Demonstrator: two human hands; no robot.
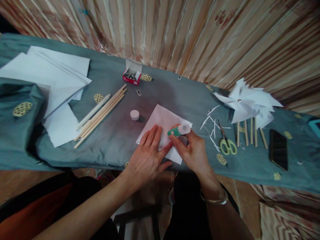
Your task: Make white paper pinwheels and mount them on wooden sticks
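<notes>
A square of white paper (160,115) with a fold line lies on the cloth in front of me. My left hand (147,151) is flat on it, fingers stretched out over its lower left part. My right hand (193,150) grips a green and white glue stick (178,130), tilted low over the paper's right half. Its gluing end points toward the paper; I cannot tell whether it touches. The white glue cap (134,115) stands on the cloth to the left of the paper.
At left lie white paper sheets (60,73) and several wooden sticks (102,115). A red box (131,77) of metal pins stands at the back. Right of the paper are paper strips (212,125), green-handled scissors (227,146), finished paper pinwheels (246,100) and a black phone (278,149).
</notes>
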